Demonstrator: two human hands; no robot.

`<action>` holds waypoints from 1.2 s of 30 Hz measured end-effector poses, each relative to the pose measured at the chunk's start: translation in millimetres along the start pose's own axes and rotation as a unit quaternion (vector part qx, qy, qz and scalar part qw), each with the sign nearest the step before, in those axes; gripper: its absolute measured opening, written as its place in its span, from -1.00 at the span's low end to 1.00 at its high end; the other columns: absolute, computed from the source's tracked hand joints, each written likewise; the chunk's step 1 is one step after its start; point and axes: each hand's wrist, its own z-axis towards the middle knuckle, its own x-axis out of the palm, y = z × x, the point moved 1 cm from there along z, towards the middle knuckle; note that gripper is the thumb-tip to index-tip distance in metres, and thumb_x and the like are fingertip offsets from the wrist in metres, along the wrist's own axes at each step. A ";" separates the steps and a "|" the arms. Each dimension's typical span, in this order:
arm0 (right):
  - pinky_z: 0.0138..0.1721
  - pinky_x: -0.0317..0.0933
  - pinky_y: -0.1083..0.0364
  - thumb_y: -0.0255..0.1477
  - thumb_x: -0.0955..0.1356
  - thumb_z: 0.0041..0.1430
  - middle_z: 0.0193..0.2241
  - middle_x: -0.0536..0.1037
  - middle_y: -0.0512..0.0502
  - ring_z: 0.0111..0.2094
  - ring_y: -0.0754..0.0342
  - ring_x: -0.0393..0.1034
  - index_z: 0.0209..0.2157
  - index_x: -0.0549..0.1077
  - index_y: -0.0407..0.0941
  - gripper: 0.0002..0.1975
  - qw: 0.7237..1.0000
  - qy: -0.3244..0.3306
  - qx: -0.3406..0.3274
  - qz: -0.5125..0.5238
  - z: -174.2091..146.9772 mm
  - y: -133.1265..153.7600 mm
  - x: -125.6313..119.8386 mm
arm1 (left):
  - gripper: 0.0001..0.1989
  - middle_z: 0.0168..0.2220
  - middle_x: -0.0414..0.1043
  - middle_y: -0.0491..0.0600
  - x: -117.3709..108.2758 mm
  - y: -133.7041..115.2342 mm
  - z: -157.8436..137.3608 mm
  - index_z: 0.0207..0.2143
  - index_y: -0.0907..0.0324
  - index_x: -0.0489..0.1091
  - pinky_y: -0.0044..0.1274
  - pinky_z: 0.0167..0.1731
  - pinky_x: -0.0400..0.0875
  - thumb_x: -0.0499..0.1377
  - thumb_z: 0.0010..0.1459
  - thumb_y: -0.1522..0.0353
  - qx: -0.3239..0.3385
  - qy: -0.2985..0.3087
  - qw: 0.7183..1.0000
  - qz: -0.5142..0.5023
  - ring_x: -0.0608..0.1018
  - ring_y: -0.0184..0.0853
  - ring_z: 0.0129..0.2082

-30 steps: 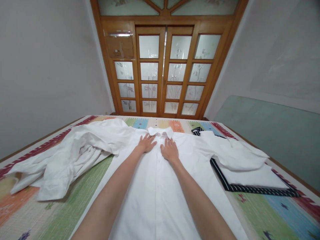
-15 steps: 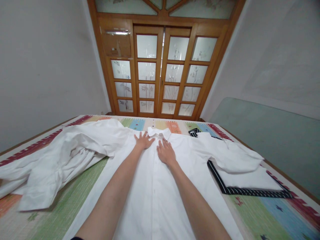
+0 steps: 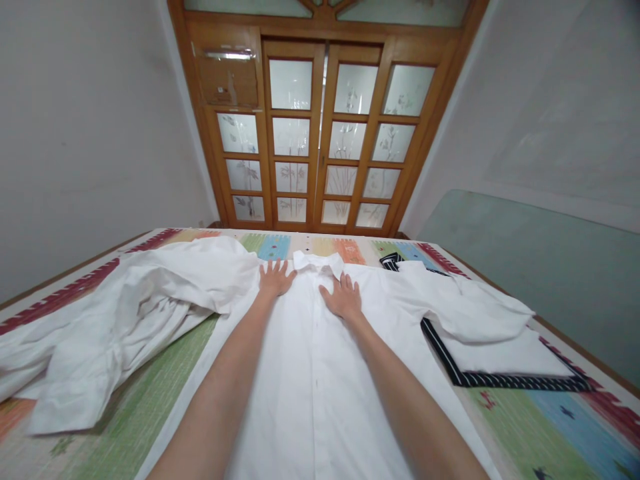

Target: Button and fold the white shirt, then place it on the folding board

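Note:
A white button-up shirt (image 3: 295,373) lies front side up, its collar (image 3: 317,261) at the far end. My left hand (image 3: 276,280) rests flat on the shirt just left of the collar, fingers spread. On the other side of the button placket, my right hand (image 3: 343,297) lies on the fabric with its fingers apart, thumb toward the placket. The left sleeve in view (image 3: 165,293) is bunched and folded over itself. The sleeve on the right (image 3: 470,313) lies partly over a white cloth with black striped edging (image 3: 510,363).
Under the shirt is a colourful patterned cover (image 3: 540,427) with green, blue, orange and dark red bands. Beyond its far edge stand wooden doors with glass panes (image 3: 320,140). A pale green panel (image 3: 525,247) leans along the right wall.
My hands have moved apart, the left one to the left and the right one to the right, across the shirt's upper front. The collar now looks wider.

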 end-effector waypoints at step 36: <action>0.31 -0.43 -0.16 -0.16 -0.01 0.37 0.40 -0.07 -0.20 0.40 -0.13 -0.31 0.32 0.18 -0.21 -0.34 0.999 -0.036 -0.011 -0.005 28.1 -11.6 -3.4 | -0.66 -0.60 0.42 -0.11 7.3 -9.4 57.7 -0.18 0.27 0.57 -0.58 -0.38 0.41 0.19 -0.07 0.46 -0.093 -0.174 0.813 -0.548 0.52 -0.34 -0.46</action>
